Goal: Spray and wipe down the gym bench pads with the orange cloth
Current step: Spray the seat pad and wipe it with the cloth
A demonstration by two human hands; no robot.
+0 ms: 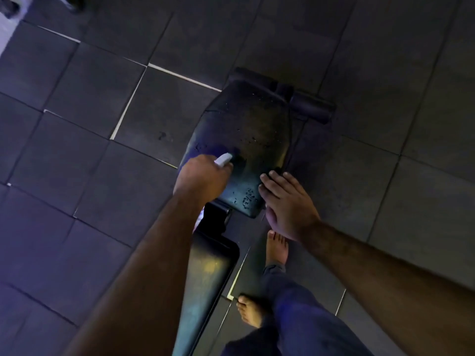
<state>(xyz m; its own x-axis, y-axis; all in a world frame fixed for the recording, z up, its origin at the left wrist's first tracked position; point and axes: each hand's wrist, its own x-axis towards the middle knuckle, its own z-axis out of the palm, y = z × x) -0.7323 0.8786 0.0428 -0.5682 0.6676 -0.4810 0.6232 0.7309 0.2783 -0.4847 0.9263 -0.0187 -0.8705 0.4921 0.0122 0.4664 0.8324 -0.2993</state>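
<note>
Bench seat pad (246, 129) lies mid-scene, dark vinyl, beaded with spray droplets across its far and near parts. Back pad (208, 273) runs toward the near edge, separated from the seat by a gap at the hinge (214, 214). Roller pad (312, 109) sits at the far right end.

Left to right:
- Left hand (203, 176) closed around a spray bottle; only the white nozzle (223, 159) shows past the knuckles, aimed low over the near-left part of the seat. Bottle body hidden.
- Right hand (285, 199) flat and open, fingers spread, resting on the seat's near-right edge. Holds nothing.
- Bare feet (276, 249) on the floor tiles (90, 104) just right of the bench.

Orange cloth: not in view.

Risks, as judged:
- No cloth at hand, so droplets may sit, run off the pad edges and drip onto tiles. Bare feet on wet tile could slip.
- Nozzle very near the surface: spray likely pools in one patch, not spreading evenly.
- Right hand sits inside the spray path; overspray could wet it.
- Dim light makes missed patches hard to spot.
</note>
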